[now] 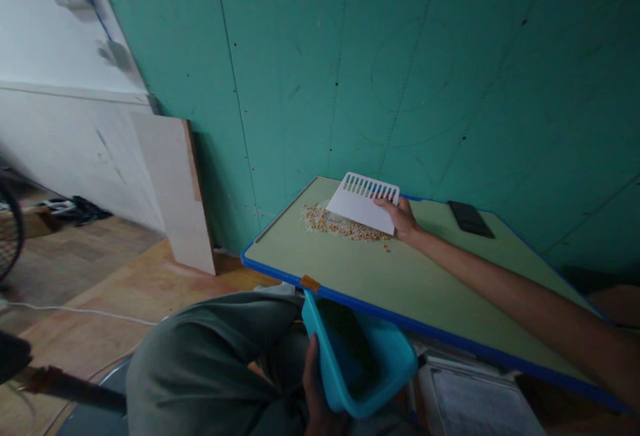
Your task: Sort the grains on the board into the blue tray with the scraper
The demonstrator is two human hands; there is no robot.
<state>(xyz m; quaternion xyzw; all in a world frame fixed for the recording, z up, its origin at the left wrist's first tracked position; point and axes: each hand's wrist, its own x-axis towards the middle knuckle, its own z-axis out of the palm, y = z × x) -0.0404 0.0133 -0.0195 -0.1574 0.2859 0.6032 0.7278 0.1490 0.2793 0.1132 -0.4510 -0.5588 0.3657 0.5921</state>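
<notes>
My right hand (404, 218) grips the right end of a flat white plastic scraper (357, 207) with a row of slots along its far edge. The scraper is tilted over a spread pile of yellow kernels and pale grains (330, 221) on the table (425, 269). Below the table's front edge, my left hand (316, 383) is wrapped around the near left side of a blue plastic bin (395, 363). Dark green stuff lines part of the bin's inside; what it is I cannot tell. The left fingers are partly hidden by the bin.
A black phone-like slab (470, 219) lies at the table's back right. Behind stands a green wall (300, 89), with a pale board (173, 189) leaning on it at left. A white cable (90, 311) crosses the floor. My knee (200, 363) is left of the bin.
</notes>
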